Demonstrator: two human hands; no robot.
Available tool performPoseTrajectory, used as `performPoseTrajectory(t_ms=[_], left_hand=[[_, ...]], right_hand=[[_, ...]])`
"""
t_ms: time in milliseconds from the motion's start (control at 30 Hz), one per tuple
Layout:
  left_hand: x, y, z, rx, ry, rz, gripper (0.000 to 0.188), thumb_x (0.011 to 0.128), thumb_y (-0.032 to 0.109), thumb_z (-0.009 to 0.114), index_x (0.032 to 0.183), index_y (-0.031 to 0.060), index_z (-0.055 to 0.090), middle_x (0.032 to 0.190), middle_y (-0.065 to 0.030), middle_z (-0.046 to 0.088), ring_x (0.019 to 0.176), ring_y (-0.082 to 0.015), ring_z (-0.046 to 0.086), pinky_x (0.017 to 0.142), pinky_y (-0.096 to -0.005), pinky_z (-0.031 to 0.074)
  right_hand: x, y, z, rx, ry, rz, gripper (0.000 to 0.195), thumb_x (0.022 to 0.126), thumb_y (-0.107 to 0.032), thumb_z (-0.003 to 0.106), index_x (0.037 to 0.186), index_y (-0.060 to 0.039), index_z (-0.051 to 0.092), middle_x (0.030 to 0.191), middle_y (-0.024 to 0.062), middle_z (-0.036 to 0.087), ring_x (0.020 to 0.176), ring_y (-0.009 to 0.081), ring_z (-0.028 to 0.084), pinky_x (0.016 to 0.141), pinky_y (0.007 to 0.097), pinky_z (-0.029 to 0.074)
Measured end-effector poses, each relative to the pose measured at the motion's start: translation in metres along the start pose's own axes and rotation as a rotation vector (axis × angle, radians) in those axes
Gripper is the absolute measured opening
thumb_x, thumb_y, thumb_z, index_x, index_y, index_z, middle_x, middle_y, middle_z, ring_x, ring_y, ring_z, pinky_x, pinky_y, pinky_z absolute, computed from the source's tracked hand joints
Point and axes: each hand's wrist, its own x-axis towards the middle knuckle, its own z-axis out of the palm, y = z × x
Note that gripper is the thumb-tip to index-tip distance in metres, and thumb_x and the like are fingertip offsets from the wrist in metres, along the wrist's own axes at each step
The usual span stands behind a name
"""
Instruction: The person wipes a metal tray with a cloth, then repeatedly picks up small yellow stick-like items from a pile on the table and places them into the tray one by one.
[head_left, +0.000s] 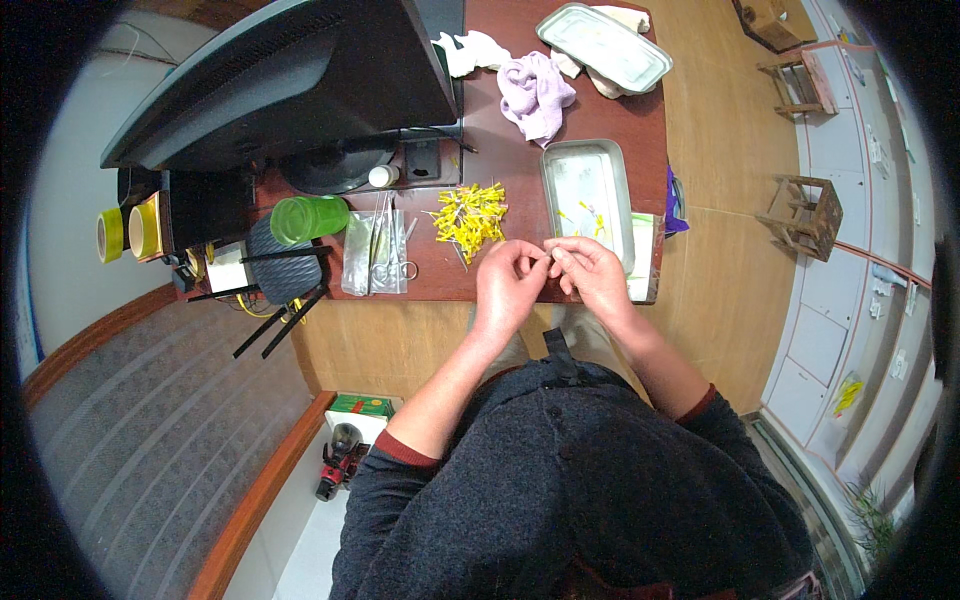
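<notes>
My left hand (512, 283) and my right hand (591, 276) meet over the table's front edge, thumbs and fingertips pinched together. A tiny piece seems to sit between them; the fingers hide nearly all of it. Just beyond my left hand lies a heap of small yellow plastic pieces (471, 217), some with thin pale stems. Past my right hand stands a shallow metal tray (589, 169) with a few yellow pieces (598, 223) in it. Left of the heap, long metal tweezers (377, 247) and scissors (391, 251) rest on a clear plastic bag (356, 274).
A green plastic cup (309, 219), a white-capped bottle (383, 176) and a router (283, 259) with black antennas stand left. Behind are a monitor (300, 97), a lilac cloth (534, 94) and a tray lid (604, 46). Wooden stools (806, 217) stand on the floor at right.
</notes>
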Motion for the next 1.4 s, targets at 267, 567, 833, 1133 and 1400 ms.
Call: performPoseTrajectory(t_ms=[267, 567, 833, 1133, 1400], left_hand=[[-0.005, -0.015, 0.001, 0.022, 0.032, 0.078, 0.012, 0.078, 0.009, 0.074, 0.086, 0.0018, 0.067, 0.066, -0.0042, 0.054, 0.06, -0.0139, 0.051, 0.057, -0.0279, 0.043], [-0.009, -0.097, -0.045, 0.137, 0.254, -0.078, 0.012, 0.08, 0.002, 0.072, 0.083, 0.0019, 0.06, 0.07, 0.0007, 0.056, 0.062, -0.006, 0.051, 0.058, -0.0222, 0.045], [-0.008, -0.09, -0.046, 0.186, 0.282, -0.113, 0.02, 0.074, 0.006, 0.078, 0.08, 0.0019, 0.059, 0.064, -0.0016, 0.053, 0.057, -0.0095, 0.048, 0.055, -0.0257, 0.043], [-0.002, -0.088, -0.042, 0.304, 0.262, -0.104, 0.019, 0.07, 0.005, 0.076, 0.076, 0.001, 0.058, 0.062, -0.0093, 0.051, 0.058, -0.024, 0.05, 0.058, -0.0371, 0.042], [-0.004, -0.089, -0.036, 0.239, 0.324, -0.146, 0.011, 0.074, 0.004, 0.068, 0.071, 0.0, 0.058, 0.058, -0.0098, 0.051, 0.057, -0.0248, 0.052, 0.057, -0.0361, 0.042]], right_hand=[[0.008, 0.005, -0.018, -0.041, 0.134, -0.047, 0.008, 0.095, -0.006, 0.057, 0.093, 0.0018, 0.06, 0.089, 0.0069, 0.065, 0.066, 0.0077, 0.058, 0.051, 0.0199, 0.043], [0.021, 0.007, -0.052, -0.77, 0.218, -0.209, 0.005, 0.089, -0.003, 0.061, 0.092, 0.0001, 0.06, 0.084, 0.0079, 0.062, 0.063, 0.0099, 0.059, 0.058, 0.026, 0.049], [0.016, -0.002, 0.011, -0.534, 0.059, -0.218, 0.012, 0.085, -0.002, 0.064, 0.095, -0.0004, 0.058, 0.082, 0.0118, 0.061, 0.069, 0.0183, 0.062, 0.06, 0.0316, 0.051], [0.023, 0.016, 0.053, -0.763, -0.095, -0.192, 0.015, 0.083, -0.003, 0.065, 0.093, 0.0014, 0.055, 0.08, 0.0172, 0.063, 0.074, 0.0319, 0.063, 0.07, 0.039, 0.051], [0.021, 0.023, 0.047, -0.576, -0.126, -0.083, 0.01, 0.088, -0.004, 0.061, 0.095, 0.0018, 0.055, 0.074, 0.0122, 0.061, 0.062, 0.02, 0.062, 0.057, 0.0329, 0.05]])
